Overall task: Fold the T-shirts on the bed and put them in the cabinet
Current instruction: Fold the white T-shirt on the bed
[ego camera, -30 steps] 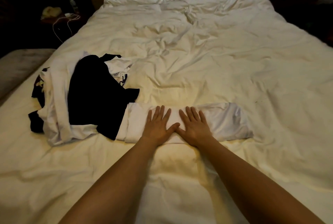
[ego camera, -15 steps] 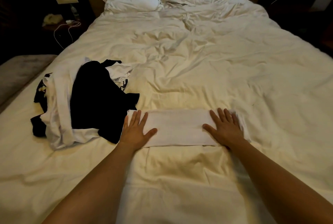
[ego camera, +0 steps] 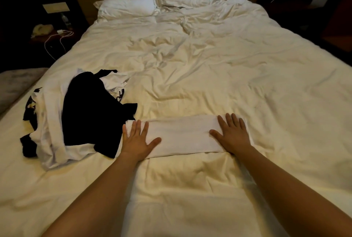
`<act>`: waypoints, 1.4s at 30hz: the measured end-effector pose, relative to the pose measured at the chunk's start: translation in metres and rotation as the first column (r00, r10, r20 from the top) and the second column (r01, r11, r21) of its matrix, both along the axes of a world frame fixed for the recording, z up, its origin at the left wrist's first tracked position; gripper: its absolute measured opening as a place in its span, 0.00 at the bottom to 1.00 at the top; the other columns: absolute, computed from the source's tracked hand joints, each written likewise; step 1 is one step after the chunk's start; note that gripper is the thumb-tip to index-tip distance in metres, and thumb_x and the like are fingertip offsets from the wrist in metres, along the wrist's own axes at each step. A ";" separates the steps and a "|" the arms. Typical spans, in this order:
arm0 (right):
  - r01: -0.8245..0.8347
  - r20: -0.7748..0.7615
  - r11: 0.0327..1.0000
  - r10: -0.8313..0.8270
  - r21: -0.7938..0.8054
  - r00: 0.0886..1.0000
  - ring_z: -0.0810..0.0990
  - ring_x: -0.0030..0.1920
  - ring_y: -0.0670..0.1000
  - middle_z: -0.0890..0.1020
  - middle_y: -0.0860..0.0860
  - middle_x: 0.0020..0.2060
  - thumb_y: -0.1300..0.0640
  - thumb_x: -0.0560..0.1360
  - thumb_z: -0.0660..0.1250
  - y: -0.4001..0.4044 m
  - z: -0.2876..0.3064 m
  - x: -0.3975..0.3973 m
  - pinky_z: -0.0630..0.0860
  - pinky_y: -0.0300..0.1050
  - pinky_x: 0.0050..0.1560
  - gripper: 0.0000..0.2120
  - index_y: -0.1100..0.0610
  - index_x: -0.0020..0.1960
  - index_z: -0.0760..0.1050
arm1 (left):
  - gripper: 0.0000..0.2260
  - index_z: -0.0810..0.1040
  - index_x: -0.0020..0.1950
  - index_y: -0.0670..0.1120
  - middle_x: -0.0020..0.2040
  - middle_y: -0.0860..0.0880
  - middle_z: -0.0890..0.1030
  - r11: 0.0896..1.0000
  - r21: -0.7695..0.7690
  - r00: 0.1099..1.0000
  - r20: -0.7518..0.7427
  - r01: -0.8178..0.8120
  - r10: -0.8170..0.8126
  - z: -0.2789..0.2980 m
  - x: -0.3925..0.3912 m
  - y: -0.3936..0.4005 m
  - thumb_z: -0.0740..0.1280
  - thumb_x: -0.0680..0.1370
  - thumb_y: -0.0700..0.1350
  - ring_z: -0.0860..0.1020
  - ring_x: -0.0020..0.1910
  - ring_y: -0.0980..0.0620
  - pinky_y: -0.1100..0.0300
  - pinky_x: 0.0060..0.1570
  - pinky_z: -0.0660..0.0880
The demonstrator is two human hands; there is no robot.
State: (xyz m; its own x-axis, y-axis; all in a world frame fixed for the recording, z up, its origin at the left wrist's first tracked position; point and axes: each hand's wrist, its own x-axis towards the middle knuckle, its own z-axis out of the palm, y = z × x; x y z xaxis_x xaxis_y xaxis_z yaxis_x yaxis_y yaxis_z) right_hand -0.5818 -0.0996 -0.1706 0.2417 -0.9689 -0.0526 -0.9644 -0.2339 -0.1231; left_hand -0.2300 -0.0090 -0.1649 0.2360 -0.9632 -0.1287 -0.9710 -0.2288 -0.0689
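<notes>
Long white T-shirt folded into a flat strip (ego camera: 182, 134) lies across lower centre of frame on the rumpled white bed sheet (ego camera: 219, 69). Left hand (ego camera: 138, 138) & right hand (ego camera: 233, 133) press flat on its two ends, fingers straight, well apart. Step looks like smoothing after the lengthwise fold. Next prob. needs one end folded over the other. Heap of unfolded black & white shirts (ego camera: 80, 114) sits mid-left, touching the strip's left end; cabinet not in view.
</notes>
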 end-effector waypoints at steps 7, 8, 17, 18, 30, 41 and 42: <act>0.175 0.184 0.984 -0.177 0.026 0.967 0.49 0.79 0.59 0.50 0.58 0.80 0.34 0.79 0.51 0.021 0.004 -0.025 0.48 0.56 0.78 0.38 0.53 0.81 0.46 | 0.52 0.37 0.81 0.53 0.81 0.45 0.36 0.986 0.029 0.974 -0.160 0.164 -0.158 0.004 -0.068 -0.023 0.26 0.62 0.79 0.34 0.79 0.48 0.42 0.74 0.31; 0.203 0.275 0.977 -0.214 0.067 0.937 0.50 0.79 0.59 0.51 0.59 0.80 0.34 0.79 0.55 0.025 0.005 -0.029 0.51 0.55 0.78 0.40 0.54 0.81 0.45 | 0.53 0.36 0.81 0.53 0.81 0.45 0.35 0.981 0.032 0.965 -0.187 0.192 -0.183 0.002 -0.080 -0.027 0.24 0.60 0.79 0.34 0.79 0.48 0.42 0.75 0.32; 0.429 0.645 0.886 -0.433 0.176 0.629 0.80 0.51 0.57 0.82 0.55 0.50 0.36 0.73 0.69 0.043 0.003 -0.057 0.76 0.51 0.52 0.28 0.60 0.57 0.76 | 0.28 0.44 0.81 0.55 0.81 0.39 0.41 0.901 0.043 0.879 -0.247 0.431 -0.408 0.007 -0.197 -0.070 0.46 0.83 0.61 0.40 0.80 0.42 0.43 0.77 0.40; 0.434 0.648 0.877 -0.453 0.204 0.612 0.80 0.47 0.56 0.82 0.53 0.44 0.35 0.72 0.68 0.045 0.003 -0.058 0.77 0.52 0.48 0.26 0.58 0.51 0.77 | 0.26 0.47 0.81 0.56 0.81 0.39 0.43 0.888 0.021 0.862 -0.254 0.459 -0.439 0.007 -0.208 -0.075 0.47 0.84 0.60 0.42 0.80 0.43 0.44 0.77 0.41; 0.438 0.626 0.836 -0.541 0.331 0.561 0.72 0.30 0.51 0.72 0.48 0.27 0.37 0.74 0.66 0.047 0.003 -0.064 0.61 0.44 0.29 0.24 0.55 0.32 0.66 | 0.28 0.78 0.39 0.46 0.40 0.49 0.79 0.974 -0.140 0.887 -0.407 0.176 -0.219 0.029 -0.315 -0.102 0.57 0.77 0.71 0.79 0.44 0.48 0.55 0.41 0.71; 0.413 0.736 0.863 -0.478 0.291 0.479 0.61 0.26 0.50 0.61 0.49 0.22 0.38 0.72 0.71 0.056 0.010 -0.068 0.54 0.48 0.30 0.30 0.54 0.28 0.57 | 0.09 0.75 0.48 0.45 0.47 0.48 0.81 0.991 0.132 0.882 -0.465 -0.022 0.081 0.044 -0.332 -0.135 0.69 0.73 0.49 0.80 0.48 0.46 0.59 0.43 0.73; 0.419 0.757 0.863 -0.469 0.282 0.456 0.60 0.26 0.49 0.61 0.48 0.22 0.40 0.72 0.72 0.056 0.009 -0.068 0.55 0.47 0.30 0.29 0.54 0.28 0.57 | 0.08 0.75 0.46 0.45 0.44 0.48 0.80 0.993 0.118 0.853 -0.514 -0.030 0.087 0.045 -0.331 -0.135 0.69 0.73 0.48 0.80 0.45 0.46 0.59 0.41 0.74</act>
State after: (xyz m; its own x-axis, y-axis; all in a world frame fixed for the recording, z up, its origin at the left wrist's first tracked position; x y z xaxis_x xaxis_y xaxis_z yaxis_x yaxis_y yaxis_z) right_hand -0.6501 -0.0431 -0.1612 -0.2548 -0.9594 -0.1212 -0.4410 0.2268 -0.8684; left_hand -0.5610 -0.1442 -0.1199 0.1637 -0.9246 -0.3440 -0.8573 -0.3059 0.4141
